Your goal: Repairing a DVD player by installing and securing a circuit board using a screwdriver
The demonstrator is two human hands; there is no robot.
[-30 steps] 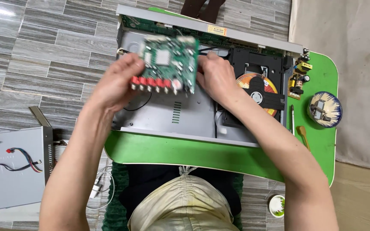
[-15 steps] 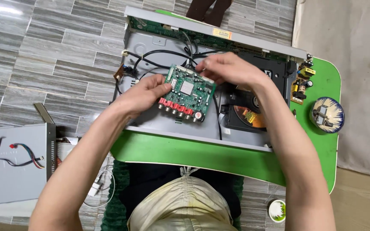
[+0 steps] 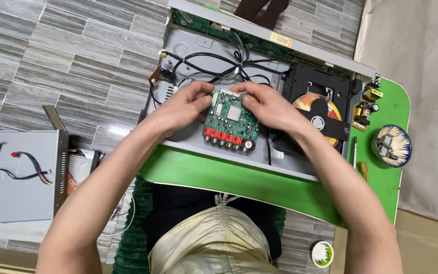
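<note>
At nine o'clock a grey metal cover lies on the tiled floor with loose red and black wires on top, set aside so the open chassis on the green table can be reached. The left hand pinches the left edge of the green circuit board, and the right hand grips its upper right corner, so both hands are closed on the board, held by its edges with the row of red jacks facing six o'clock. It sits just above the chassis floor, at the centre, below the black cables. At three o'clock the disc drive holds an orange disc, with a small power board and a patterned bowl beyond. Compared with half a second ago, the board has turned squarer to the chassis and sits lower toward its front edge; a second ago it was lifted higher, nearer twelve o'clock
</note>
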